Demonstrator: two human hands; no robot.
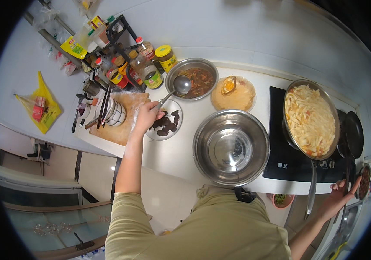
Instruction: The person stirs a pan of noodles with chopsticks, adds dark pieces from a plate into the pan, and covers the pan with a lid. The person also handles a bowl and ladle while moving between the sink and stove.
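My left hand grips the handle of a metal ladle, whose bowl is over the left side of a steel bowl of reddish-brown stew. Under that hand is a plate with dark pieces of food. At the far right, my right hand reaches beside a small bowl of reddish food; its fingers are spread, and a dark long handle passes by them. A large, nearly bare steel basin stands in front of me. A long-handled pan full of wide noodles rests on the black induction cooktop.
Behind the left hand are a floured cutting board, a container with chopsticks and a rack of sauce bottles. A plate with a fried egg stands near the wall. A black pan lies right of the noodles.
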